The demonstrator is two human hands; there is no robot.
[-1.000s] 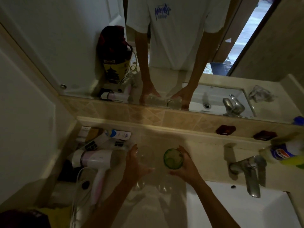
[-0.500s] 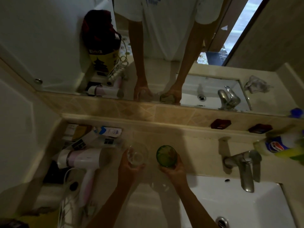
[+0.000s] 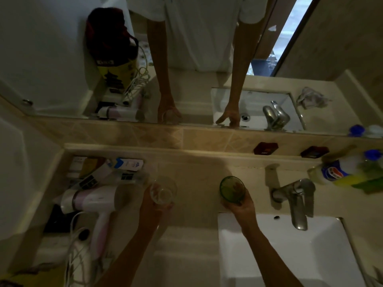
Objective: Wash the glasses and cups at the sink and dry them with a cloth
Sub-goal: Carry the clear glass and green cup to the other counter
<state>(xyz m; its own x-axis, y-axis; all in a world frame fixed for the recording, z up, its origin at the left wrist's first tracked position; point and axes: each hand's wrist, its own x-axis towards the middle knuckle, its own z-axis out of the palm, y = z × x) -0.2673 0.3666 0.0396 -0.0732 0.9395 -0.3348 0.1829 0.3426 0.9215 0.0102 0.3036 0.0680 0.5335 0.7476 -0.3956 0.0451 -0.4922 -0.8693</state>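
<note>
The sink (image 3: 269, 255) is lying nearest, under the right forearm. A green cup (image 3: 232, 189) is being gripped from below by the right hand (image 3: 241, 208) at the sink's back left corner, probably so it can be brought under the tap (image 3: 296, 201) just to its right. A clear glass (image 3: 162, 190) is being gripped upright by the left hand (image 3: 153, 204) over the counter (image 3: 196, 179), well apart from the cup, probably awaiting its turn.

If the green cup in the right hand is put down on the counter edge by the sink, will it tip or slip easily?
The green cup looks rigid, seemingly empty, so probably light and easy to knock. The right hand holds it beside the sink rim; there it might tip into the basin. If wet, it may slip.
</note>
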